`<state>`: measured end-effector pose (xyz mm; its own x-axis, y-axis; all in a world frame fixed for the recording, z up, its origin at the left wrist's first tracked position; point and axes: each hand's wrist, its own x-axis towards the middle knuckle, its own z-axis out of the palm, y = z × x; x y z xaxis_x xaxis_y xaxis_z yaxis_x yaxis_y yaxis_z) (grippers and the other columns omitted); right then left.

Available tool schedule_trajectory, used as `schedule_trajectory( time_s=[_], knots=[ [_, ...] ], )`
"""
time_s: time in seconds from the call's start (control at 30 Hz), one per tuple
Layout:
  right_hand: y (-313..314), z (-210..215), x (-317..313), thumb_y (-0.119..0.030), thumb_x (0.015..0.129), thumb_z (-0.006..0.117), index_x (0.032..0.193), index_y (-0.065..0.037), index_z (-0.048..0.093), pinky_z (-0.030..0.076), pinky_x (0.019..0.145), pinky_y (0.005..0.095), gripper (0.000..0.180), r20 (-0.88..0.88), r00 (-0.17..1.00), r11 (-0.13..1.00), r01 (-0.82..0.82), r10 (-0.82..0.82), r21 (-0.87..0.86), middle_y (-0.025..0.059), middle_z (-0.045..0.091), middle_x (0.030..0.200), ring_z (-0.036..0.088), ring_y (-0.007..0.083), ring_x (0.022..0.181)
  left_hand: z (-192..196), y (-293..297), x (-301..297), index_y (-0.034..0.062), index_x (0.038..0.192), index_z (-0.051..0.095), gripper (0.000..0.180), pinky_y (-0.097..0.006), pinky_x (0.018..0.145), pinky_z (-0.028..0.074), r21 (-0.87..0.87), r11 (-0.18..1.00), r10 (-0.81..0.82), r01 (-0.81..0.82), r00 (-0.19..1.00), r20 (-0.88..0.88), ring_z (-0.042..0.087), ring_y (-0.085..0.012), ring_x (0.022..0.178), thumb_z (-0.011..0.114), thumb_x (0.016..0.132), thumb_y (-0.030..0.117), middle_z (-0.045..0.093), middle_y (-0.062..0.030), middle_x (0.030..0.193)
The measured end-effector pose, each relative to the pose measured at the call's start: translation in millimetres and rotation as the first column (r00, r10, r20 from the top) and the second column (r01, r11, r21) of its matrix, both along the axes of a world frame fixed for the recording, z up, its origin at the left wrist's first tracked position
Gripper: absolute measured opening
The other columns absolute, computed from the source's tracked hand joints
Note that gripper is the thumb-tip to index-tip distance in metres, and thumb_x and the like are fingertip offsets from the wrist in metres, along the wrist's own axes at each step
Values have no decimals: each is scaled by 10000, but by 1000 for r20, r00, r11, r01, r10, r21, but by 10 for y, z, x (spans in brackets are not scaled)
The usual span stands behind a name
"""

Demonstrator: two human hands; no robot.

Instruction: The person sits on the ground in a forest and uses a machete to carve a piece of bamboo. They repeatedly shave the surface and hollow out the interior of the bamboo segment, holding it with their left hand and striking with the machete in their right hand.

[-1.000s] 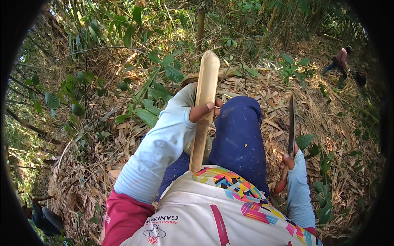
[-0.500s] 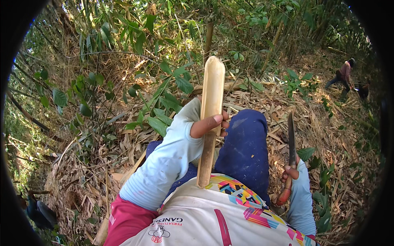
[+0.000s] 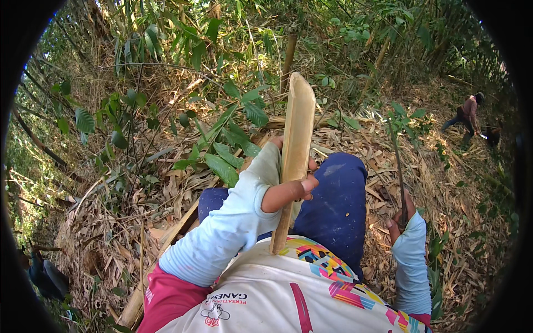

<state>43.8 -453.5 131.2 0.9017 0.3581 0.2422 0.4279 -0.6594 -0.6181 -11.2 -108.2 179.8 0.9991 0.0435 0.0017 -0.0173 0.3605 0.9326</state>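
A split length of bamboo [image 3: 298, 127] stands nearly upright before my chest, its upper end trimmed to a rounded tip and its lower end touching my shirt. My left hand [image 3: 288, 195] is closed around its middle, thumb across the front. At the right, beside my bent knee, my right hand [image 3: 403, 215] grips a machete [image 3: 398, 161]. Its dark, slender blade points up and away, seen almost edge-on. The handle is hidden behind my hand and sleeve. The two tools are well apart.
Dry bamboo leaves [image 3: 133, 222] cover the ground. A long bamboo pole [image 3: 166, 240] lies beside my left leg. Green leafy shoots [image 3: 225, 161] rise ahead on the left. Another person [image 3: 469, 114] is at the far right, and a dark bag-like thing [image 3: 47, 277] sits at lower left.
The bamboo has turned about its length and tilted slightly right in my left hand. My right hand has rotated and risen a little, turning the machete blade from broad side to edge-on.
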Motion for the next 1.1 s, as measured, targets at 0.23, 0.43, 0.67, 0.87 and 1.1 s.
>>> schedule_trajectory(
  time_s=[0.23,0.43,0.67,0.87,1.1],
  knots=[
    [81,479,57,67,745,688,1455,-128,472,478,629,305,767,259,946,951,-119,197,-286,104,611,826,560,194,659,26,-110,-71,-51,1349,332,746,-275,779,521,276,953,88,-124,986,140,611,-140,917,787,806,180,587,-85,1058],
    [98,703,72,23,624,745,1429,-183,507,464,662,383,865,292,941,864,1,170,-504,75,566,750,564,248,660,27,-192,-123,-41,1391,303,807,-243,763,475,315,944,76,-97,994,79,555,-103,846,807,789,147,553,-46,1009],
    [88,939,106,-84,581,801,1419,-252,509,419,787,515,903,316,925,735,64,210,-675,38,581,771,584,258,755,-45,-294,-164,-17,1431,281,793,-271,799,480,355,915,122,-192,970,210,552,-132,877,771,821,111,565,-63,1021],
    [169,1237,107,-86,587,789,1391,-256,543,432,770,536,858,410,865,655,133,289,-744,26,574,735,587,254,737,-138,-337,-169,-11,1431,290,742,-312,917,452,357,904,139,-236,951,276,546,-190,994,735,846,89,564,-117,1104],
    [206,1514,108,-64,603,773,1335,-246,607,453,759,533,772,463,809,608,172,361,-775,21,547,704,558,251,702,-83,-412,-215,-22,1418,313,726,-303,927,446,345,913,138,-217,961,240,548,-191,1020,745,842,78,566,-137,1139]
  ],
)
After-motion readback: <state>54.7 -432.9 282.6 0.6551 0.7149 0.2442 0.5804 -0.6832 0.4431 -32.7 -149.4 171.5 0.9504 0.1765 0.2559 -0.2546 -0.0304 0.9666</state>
